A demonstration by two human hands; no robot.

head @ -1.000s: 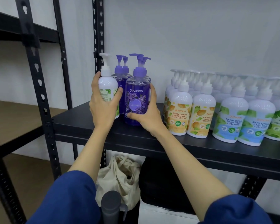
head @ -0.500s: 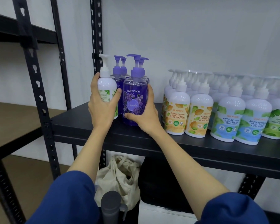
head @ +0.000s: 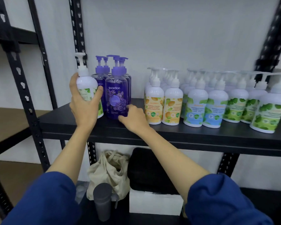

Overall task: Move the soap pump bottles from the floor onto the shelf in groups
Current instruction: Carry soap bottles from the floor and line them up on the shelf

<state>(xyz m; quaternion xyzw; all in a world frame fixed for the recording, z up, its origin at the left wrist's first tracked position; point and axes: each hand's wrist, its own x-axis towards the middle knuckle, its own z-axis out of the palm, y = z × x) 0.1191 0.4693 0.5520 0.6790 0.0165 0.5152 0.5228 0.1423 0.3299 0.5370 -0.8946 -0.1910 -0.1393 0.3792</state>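
My left hand (head: pixel 84 109) is wrapped around a white pump bottle with a green leaf label (head: pixel 86 85), which stands at the left end of the black shelf (head: pixel 169 132). Right beside it is a cluster of purple lavender pump bottles (head: pixel 116 95). My right hand (head: pixel 133 117) sits low on the shelf, fingers loose, fingertips touching the base of the front purple bottle. Farther right stand rows of white pump bottles: orange labels (head: pixel 154 101), then blue labels (head: pixel 196 103), then green labels (head: pixel 271 109).
Black perforated posts rise behind the bottles (head: pixel 76 30) and on the neighbouring rack (head: pixel 23 88). Under the shelf are a beige cloth bag (head: pixel 107 172), a black bag (head: pixel 149 169), a white box (head: pixel 154 203) and a grey cup (head: pixel 102 200).
My right hand has let go of the purple bottle's side and slid down and right to its base. The left hand keeps its hold on the white bottle.
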